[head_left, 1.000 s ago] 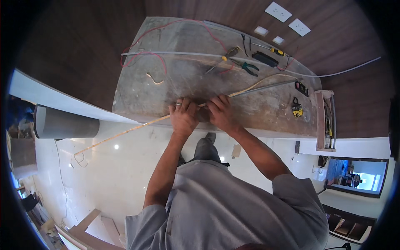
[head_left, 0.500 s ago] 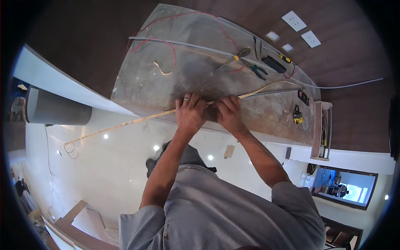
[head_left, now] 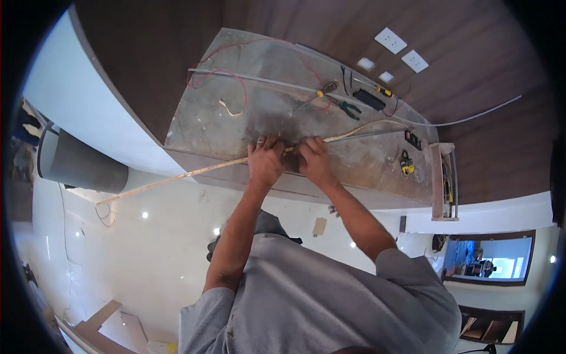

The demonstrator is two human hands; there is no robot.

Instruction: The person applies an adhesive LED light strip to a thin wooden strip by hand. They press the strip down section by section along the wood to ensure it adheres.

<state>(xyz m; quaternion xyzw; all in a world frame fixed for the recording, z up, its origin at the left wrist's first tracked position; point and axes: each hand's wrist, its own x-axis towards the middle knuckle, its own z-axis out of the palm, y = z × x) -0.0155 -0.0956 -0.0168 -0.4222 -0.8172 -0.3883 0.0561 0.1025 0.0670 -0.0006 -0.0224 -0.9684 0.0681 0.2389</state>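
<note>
A long yellowish LED strip (head_left: 200, 170) runs across the front of the worn grey board, with thin wire loops at its left end out over the floor. My left hand (head_left: 266, 162) pinches it near the middle, wearing a ring. Close by on the right, my right hand (head_left: 315, 160) also has its fingers closed on the strip. The fingertips partly hide the stretch between them. Beyond my right hand the strip lies near a thin grey channel (head_left: 377, 134). Another long grey channel (head_left: 253, 81) crosses the board farther back.
On the board (head_left: 194, 127) lie a screwdriver (head_left: 321, 94), green-handled pliers (head_left: 349, 109), a black box (head_left: 369, 99), red wire (head_left: 243, 88) and a yellow-black tape measure (head_left: 407, 163). A wooden tray (head_left: 437, 183) stands at its right end. Wall sockets (head_left: 391, 40) are behind.
The view has shifted, so the board and tools sit somewhat differently in the picture. My right hand has come slightly closer to my left. Both hands stay on the strip.
</note>
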